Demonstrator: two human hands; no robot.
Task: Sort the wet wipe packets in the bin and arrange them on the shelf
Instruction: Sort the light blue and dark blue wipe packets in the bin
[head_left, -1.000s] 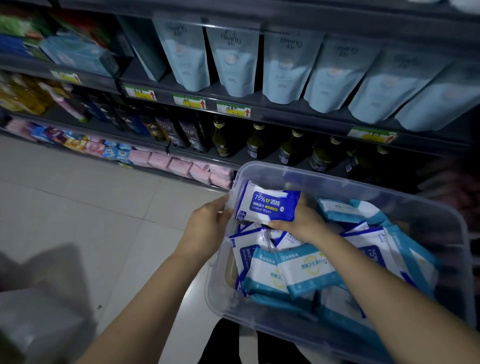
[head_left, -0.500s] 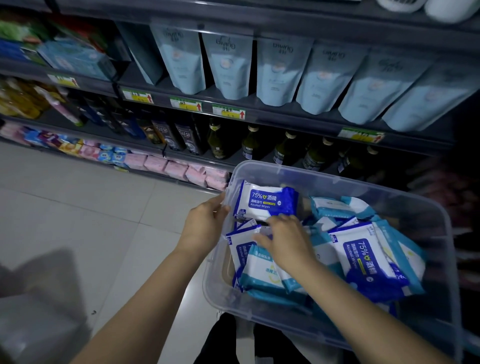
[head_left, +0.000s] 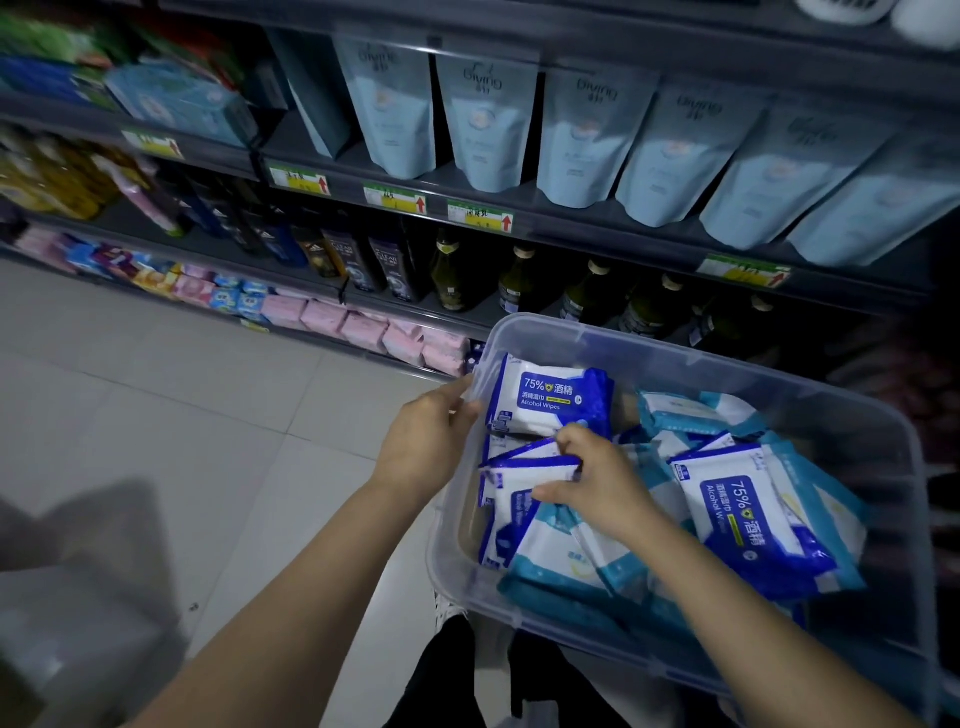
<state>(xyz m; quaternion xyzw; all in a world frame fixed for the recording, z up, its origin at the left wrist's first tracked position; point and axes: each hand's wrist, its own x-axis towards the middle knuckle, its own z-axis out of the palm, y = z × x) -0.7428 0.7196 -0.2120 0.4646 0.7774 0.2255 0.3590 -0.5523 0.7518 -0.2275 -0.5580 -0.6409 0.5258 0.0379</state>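
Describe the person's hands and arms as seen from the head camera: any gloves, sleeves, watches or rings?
Both the left hand and the right hand are bare, with no gloves. No ring, watch or bracelet shows on either. Both forearms are uncovered as far as the frame's bottom edge, so no sleeve or cuff is in view. Nails look short and unpainted, though the dim light makes fine detail hard to tell.
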